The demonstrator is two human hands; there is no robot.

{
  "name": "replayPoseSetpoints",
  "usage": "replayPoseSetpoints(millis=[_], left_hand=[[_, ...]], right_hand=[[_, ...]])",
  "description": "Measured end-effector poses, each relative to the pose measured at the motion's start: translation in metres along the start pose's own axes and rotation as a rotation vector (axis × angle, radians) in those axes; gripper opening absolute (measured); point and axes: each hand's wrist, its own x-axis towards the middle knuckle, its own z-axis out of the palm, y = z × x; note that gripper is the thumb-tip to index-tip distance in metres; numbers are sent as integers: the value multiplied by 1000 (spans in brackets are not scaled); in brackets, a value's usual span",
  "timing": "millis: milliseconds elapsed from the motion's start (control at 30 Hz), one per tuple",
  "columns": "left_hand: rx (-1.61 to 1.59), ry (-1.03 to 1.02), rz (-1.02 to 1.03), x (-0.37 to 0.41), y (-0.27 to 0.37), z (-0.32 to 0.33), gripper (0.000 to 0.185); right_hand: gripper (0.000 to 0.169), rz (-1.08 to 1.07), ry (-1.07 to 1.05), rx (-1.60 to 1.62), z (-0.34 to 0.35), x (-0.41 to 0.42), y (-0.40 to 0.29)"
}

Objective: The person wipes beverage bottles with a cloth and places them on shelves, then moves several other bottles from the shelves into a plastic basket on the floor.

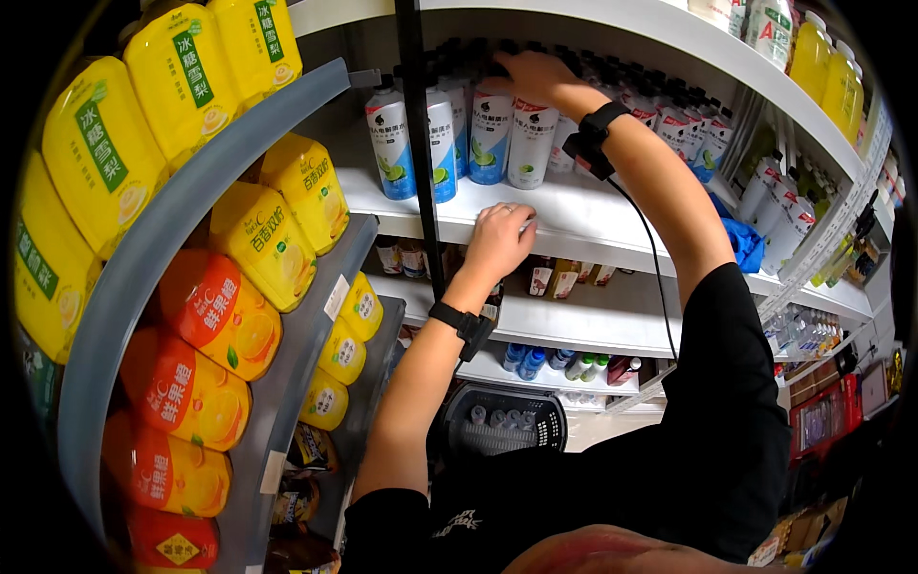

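Note:
My right hand [538,74] reaches over the front bottles on the upper white shelf [574,204]. Its fingers and thumb are beside the dark cap of a white-and-blue drink bottle [490,140]. Whether they grip it is hard to see. Under the same palm stands a whiter bottle [532,151] with a lime picture, its cap hidden by the hand. Lower down, my left hand [500,237] is at the shelf's front edge, fingers bent, thumb apart, holding nothing. Left of these stand two matching bottles [391,143], [440,147], one partly behind a black post.
The black post [419,143] rises left of my hands. Yellow drink packs [107,151] and orange drink packs [222,316] fill a grey-edged rack at left. A black cable [649,237] hangs from my right wrist device. Below, a dark basket [552,420] holds several bottles. Blue fabric [746,244] lies at right.

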Motion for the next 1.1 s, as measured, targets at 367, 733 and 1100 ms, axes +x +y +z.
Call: replayPoseSetpoints(millis=[367, 733, 1100], left_hand=[[-177, -92, -146, 19, -1, -11, 17], [45, 80, 262, 157, 57, -23, 46], [188, -29, 183, 195, 57, -13, 54]], right_hand=[[51, -105, 177, -59, -34, -96, 49], [59, -81, 252, 141, -40, -138, 84], [25, 92, 395, 291, -2, -140, 123]])
